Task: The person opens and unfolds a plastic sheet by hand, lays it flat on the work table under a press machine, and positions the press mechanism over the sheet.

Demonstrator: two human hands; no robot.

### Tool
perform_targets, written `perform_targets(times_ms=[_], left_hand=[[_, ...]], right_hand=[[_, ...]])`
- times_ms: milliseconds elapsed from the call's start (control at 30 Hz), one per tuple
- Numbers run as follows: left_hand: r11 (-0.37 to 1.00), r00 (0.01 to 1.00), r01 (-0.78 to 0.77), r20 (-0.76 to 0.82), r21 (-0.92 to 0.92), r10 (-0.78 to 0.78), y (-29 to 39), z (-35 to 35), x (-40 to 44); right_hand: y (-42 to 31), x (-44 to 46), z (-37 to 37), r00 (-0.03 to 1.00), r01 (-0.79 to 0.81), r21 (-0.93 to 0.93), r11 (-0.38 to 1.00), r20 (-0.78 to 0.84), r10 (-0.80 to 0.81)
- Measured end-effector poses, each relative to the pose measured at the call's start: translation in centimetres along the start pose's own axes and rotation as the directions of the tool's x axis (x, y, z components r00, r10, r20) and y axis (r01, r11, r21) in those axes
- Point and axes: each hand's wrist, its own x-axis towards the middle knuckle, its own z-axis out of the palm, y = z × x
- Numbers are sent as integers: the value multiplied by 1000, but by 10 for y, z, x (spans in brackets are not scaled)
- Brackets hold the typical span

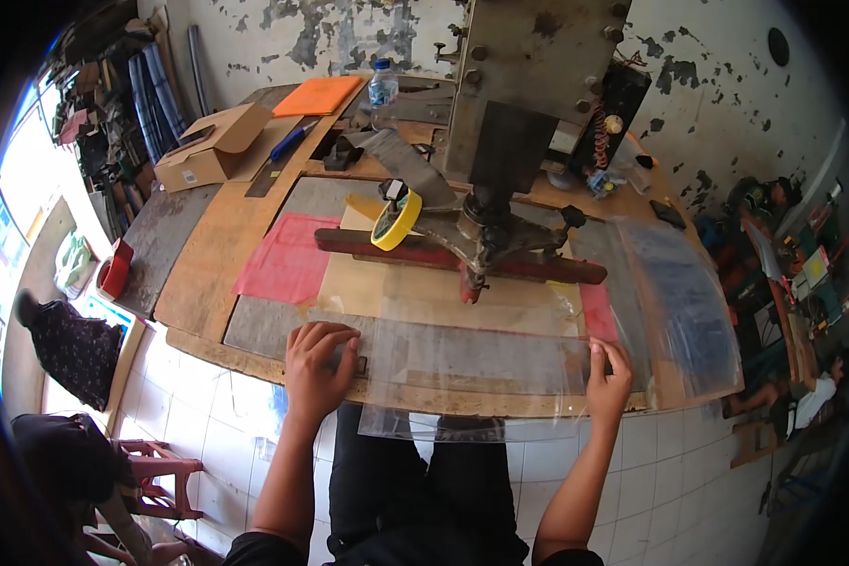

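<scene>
A clear plastic sheet (pixel 472 363) lies over the table's front edge, its near end hanging above my lap. At its right side my right hand (pixel 610 374) pinches the sheet's edge between thumb and fingers. My left hand (pixel 321 368) is at the sheet's left side, fingers curled and thumb raised; what it holds, if anything, is hidden. Beyond the hands, a press with a long red bar (pixel 462 264) stands over a tan sheet (pixel 349 283) and pink material (pixel 288 255). A yellow tape roll (pixel 396 220) hangs on the press's left side.
Stacked clear plastic sheets (pixel 679 302) lie at the table's right. Toward the back left are an open cardboard box (pixel 212 146), a blue cutter (pixel 292 140), an orange stack (pixel 319 95) and a water bottle (pixel 383 87). Other people sit at both sides, near a red stool (pixel 165 467).
</scene>
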Motion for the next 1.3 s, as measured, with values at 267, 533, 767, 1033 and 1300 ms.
perform_targets(times_ms=[267, 533, 767, 1033, 1300], left_hand=[[1000, 1000, -3, -1, -10, 3, -1, 1, 0], [1000, 1000, -3, -5, -3, 3, 0, 0, 2], [1000, 1000, -3, -5, -9, 3, 0, 0, 2], [1000, 1000, -7, -12, -2, 7, 0, 1, 1], [1000, 1000, -12, -15, -1, 12, 2, 0, 2]], right_hand=[[2, 1, 1, 1000, 14, -29, 999, -10, -15], [0, 0, 1, 1000, -6, -11, 1000, -11, 6], [-4, 0, -1, 999, -42, -26, 999, 16, 43], [-2, 0, 0, 1000, -16, -14, 1000, -10, 16], [-3, 0, 1, 1000, -11, -16, 1000, -14, 10]])
